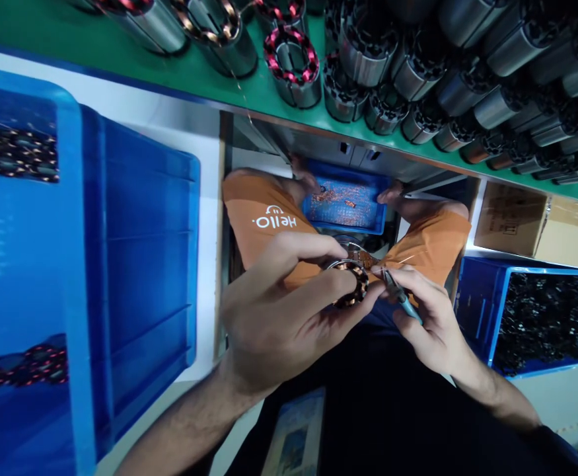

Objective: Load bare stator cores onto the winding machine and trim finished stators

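Note:
My left hand point(279, 311) is wrapped round a metal motor stator point(351, 284) with copper windings, held over my lap. Its fingers cover much of the stator's ring. Close beside it on the right, my right hand point(430, 317) grips a small tool with a grey-green handle point(403, 299). The tool's tip points up and left, by the stator's right side and my left fingertips. Whether the tip touches a wire cannot be made out.
Along the far green bench point(189, 86) stand many stators, one with pink-red windings point(291, 59). Large blue crates point(144, 264) are at the left. A blue bin of black parts point(546, 324) is at the right. A blue tray point(343, 215) with copper scraps lies between the feet.

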Demonstrator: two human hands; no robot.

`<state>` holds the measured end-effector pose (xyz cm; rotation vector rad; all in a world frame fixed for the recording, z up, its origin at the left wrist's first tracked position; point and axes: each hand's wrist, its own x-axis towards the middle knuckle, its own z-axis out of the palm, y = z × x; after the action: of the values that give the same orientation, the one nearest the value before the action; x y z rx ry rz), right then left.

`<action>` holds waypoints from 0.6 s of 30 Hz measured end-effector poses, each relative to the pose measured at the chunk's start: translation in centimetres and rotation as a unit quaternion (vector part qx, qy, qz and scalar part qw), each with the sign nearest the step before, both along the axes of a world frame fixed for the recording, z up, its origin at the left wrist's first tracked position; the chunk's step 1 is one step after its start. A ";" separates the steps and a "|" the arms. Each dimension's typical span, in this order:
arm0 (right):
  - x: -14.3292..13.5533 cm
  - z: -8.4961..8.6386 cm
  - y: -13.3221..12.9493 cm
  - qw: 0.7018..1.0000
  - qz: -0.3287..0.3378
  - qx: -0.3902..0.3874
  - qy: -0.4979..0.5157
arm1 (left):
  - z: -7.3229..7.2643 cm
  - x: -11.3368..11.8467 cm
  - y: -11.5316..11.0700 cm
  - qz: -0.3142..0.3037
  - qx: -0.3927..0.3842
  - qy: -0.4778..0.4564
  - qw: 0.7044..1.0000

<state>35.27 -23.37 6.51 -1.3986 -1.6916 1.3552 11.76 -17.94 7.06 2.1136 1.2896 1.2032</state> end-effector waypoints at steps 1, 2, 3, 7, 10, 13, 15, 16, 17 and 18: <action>0.0 0.1 0.0 1.000 -0.002 0.005 -0.003 | 0.0 -0.1 0.0 0.000 0.003 0.003 1.000; -0.1 0.2 0.0 1.000 -0.004 0.011 -0.003 | 0.1 -0.1 0.0 -0.002 0.007 0.007 1.000; -0.1 0.2 0.0 1.000 -0.008 0.017 0.001 | 0.2 -0.1 0.0 -0.004 0.007 0.011 1.000; -0.3 -0.2 0.1 0.999 -0.025 0.015 0.035 | 0.1 0.0 0.0 0.005 -0.003 0.008 1.000; -0.5 -1.5 1.3 0.998 -0.046 -0.033 0.037 | -1.1 0.3 0.4 0.015 0.013 0.010 1.000; -0.4 -3.3 3.1 0.993 -0.087 -0.077 0.012 | -3.2 0.5 0.9 0.038 -0.026 -0.054 0.997; 0.0 -4.2 4.1 0.994 -0.092 -0.065 -0.013 | -4.5 0.6 1.2 0.042 -0.113 -0.166 0.979; 0.3 -4.5 4.4 0.995 -0.084 -0.042 -0.029 | -4.9 0.7 1.2 0.040 -0.165 -0.229 0.959; 0.6 -4.8 4.5 0.996 -0.073 -0.011 -0.048 | -5.2 0.8 1.3 0.038 -0.211 -0.289 0.933; 0.8 -4.9 4.5 0.995 -0.062 0.027 -0.071 | -5.3 1.0 1.3 0.037 -0.256 -0.339 0.904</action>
<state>36.09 -18.82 1.60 -1.5735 -1.6878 1.1577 12.72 -16.66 1.80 1.1318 1.1753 1.2836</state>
